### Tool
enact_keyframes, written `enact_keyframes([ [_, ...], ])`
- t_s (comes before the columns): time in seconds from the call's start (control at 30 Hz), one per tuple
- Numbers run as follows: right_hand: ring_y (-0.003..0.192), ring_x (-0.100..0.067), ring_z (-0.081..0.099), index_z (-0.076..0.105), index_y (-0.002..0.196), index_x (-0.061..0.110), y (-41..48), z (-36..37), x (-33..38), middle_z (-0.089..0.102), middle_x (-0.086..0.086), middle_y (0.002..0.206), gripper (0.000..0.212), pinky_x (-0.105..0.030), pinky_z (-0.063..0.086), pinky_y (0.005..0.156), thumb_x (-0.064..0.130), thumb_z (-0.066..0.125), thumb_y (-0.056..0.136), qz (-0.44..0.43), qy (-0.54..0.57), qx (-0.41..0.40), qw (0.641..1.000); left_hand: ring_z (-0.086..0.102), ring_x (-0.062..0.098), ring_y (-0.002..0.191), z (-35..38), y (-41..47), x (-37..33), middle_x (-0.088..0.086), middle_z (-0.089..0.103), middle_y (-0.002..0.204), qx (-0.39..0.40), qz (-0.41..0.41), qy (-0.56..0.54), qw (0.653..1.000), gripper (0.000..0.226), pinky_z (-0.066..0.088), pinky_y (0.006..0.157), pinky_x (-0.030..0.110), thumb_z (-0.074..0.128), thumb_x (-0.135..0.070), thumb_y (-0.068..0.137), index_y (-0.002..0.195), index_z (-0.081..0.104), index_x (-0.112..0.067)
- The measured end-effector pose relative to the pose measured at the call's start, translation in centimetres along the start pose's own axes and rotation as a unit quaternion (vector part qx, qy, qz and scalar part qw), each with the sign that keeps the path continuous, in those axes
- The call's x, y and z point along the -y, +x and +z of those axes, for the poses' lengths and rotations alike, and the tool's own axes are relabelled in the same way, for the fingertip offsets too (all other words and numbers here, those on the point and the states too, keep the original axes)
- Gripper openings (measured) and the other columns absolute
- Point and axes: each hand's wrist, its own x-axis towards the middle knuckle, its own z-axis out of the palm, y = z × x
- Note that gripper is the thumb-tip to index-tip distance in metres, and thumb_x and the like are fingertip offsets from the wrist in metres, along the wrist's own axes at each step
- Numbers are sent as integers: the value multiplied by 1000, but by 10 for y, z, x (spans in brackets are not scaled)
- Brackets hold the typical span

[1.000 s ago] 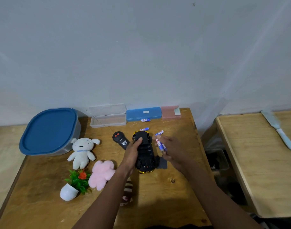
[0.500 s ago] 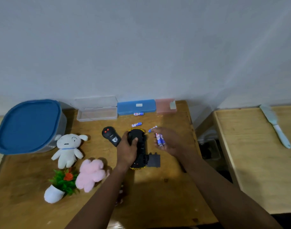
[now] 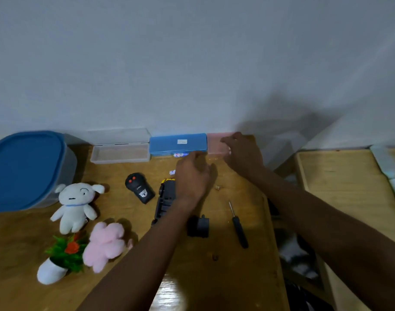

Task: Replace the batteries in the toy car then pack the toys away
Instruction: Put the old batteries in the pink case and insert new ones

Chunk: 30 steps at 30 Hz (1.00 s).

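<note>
The black toy car (image 3: 166,198) lies underside up mid-table, its battery cover (image 3: 198,225) off beside it. My left hand (image 3: 192,178) hovers over the car's front, fingers relaxed and pointing at the pink box (image 3: 214,144). On that box rests my right hand (image 3: 242,153), fingers curled, with a pale tip showing beneath them; what it grips is mostly hidden. Loose batteries lie by the blue box (image 3: 180,154) and near the car (image 3: 172,172). A screwdriver (image 3: 238,225) and a small screw (image 3: 217,187) lie to the right.
Along the wall stand a blue-lidded container (image 3: 26,169), an open clear box (image 3: 119,153) and a blue box (image 3: 169,143). A remote (image 3: 139,189), white plush (image 3: 74,205), pink plush (image 3: 104,243) and potted plant (image 3: 62,257) occupy the left. A second table (image 3: 337,176) stands right.
My left hand has let go of the car and lifted forward. My right hand, which pinched batteries, has moved back to the pink box. The screwdriver is now uncovered.
</note>
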Motion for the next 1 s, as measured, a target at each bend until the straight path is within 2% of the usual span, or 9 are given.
enact_keyframes([
  [0.07, 98, -24, 65, 62, 124, 24, 8, 0, -5, 62, -3, 124, 40, -36, 53, 81, 33, 67, 86, -53, -55, 10, 997, 66, 29, 99, 15, 20, -5, 9, 72, 106, 25, -34, 22, 999, 27, 51, 81, 33, 68, -21, 87, 111, 64, -12],
  [0.17, 88, -23, 65, 65, 111, 21, 11, 0, -7, 64, 0, 110, 29, -25, 35, 62, 30, 66, 84, -113, -117, 16, 987, 61, 37, 89, 33, 37, -4, 14, 69, 94, 33, -59, 58, 996, 13, 41, 68, 36, 59, -16, 89, 99, 52, -11],
  [0.27, 62, -22, 60, 63, 86, 22, 13, 2, -6, 61, 0, 87, 12, -23, 20, 51, 29, 69, 79, -125, -161, 25, 979, 60, 38, 87, 42, 43, -1, 16, 68, 92, 32, -55, 82, 995, 13, 36, 66, 35, 57, -16, 90, 99, 50, -11],
  [0.33, 61, -24, 60, 61, 86, 20, 18, 7, -7, 61, -1, 89, 7, -25, 23, 48, 26, 61, 82, -136, -167, 56, 975, 61, 37, 84, 47, 47, 3, 14, 69, 89, 24, -49, 88, 995, 15, 38, 64, 36, 59, -16, 88, 99, 51, -12],
  [0.43, 60, -21, 60, 62, 95, 17, 20, 7, -7, 66, -6, 99, 10, -24, 11, 44, 20, 56, 89, -152, -207, 73, 964, 64, 36, 85, 52, 52, 5, 12, 71, 90, 14, -46, 80, 996, 21, 50, 68, 41, 65, -17, 86, 101, 51, -14],
  [0.57, 76, -25, 64, 59, 117, 7, 21, 10, -1, 63, -16, 113, 26, -28, 38, 55, 10, 47, 94, -180, -223, 109, 952, 66, 35, 86, 52, 56, 9, 12, 72, 91, 5, -44, 75, 996, 26, 53, 71, 45, 72, -18, 85, 101, 51, -14],
  [0.73, 81, -29, 66, 62, 117, 5, 18, 12, -1, 66, -18, 110, 31, -32, 47, 62, 8, 49, 89, -166, -206, 108, 958, 66, 32, 88, 51, 57, 13, 13, 73, 96, 17, -20, 80, 996, 28, 55, 72, 45, 74, -15, 86, 101, 50, -15],
  [0.93, 77, -25, 65, 72, 87, 23, 29, -18, -4, 69, -2, 79, 17, -28, 50, 68, 29, 59, 79, -109, -82, 85, 987, 67, 33, 83, 50, 62, 19, 11, 73, 90, 37, -15, 78, 996, 30, 56, 71, 46, 75, -13, 83, 100, 50, -18],
  [1.0, 67, -27, 59, 58, 64, 27, 36, -28, -9, 57, 2, 63, 18, -30, 47, 66, 41, 50, 72, -75, -9, 91, 993, 68, 33, 86, 48, 62, 19, 11, 75, 92, 48, 2, 86, 995, 23, 56, 72, 43, 73, -11, 83, 101, 59, -17],
])
